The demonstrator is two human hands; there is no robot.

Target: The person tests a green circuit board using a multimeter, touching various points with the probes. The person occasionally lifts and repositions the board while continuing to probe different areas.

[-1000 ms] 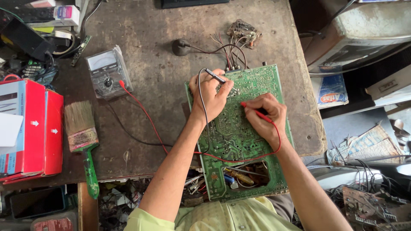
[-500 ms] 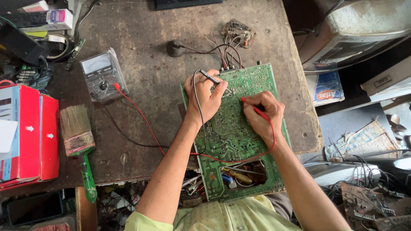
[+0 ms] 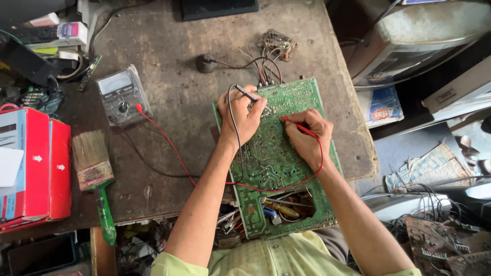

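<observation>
A green circuit board (image 3: pixel 279 168) lies solder side up at the near edge of a worn brown table (image 3: pixel 169 61). My left hand (image 3: pixel 240 115) rests on its upper left part and grips a black test probe (image 3: pixel 245 93). My right hand (image 3: pixel 307 138) grips a red test probe (image 3: pixel 294 124), whose tip touches the board close to my left fingers. Red and black leads run left across the table to an analog multimeter (image 3: pixel 120 96).
A paintbrush (image 3: pixel 97 179) with a green handle lies at the table's left. Red boxes (image 3: pixel 36 168) sit beyond it. A bundle of wires (image 3: pixel 273 46) lies past the board. Old electronics casings (image 3: pixel 424 36) and a loose board (image 3: pixel 445 245) fill the right.
Both hands stay on the board with the probes. The red probe tip has shifted slightly left, toward my left hand. The view has shifted a little.
</observation>
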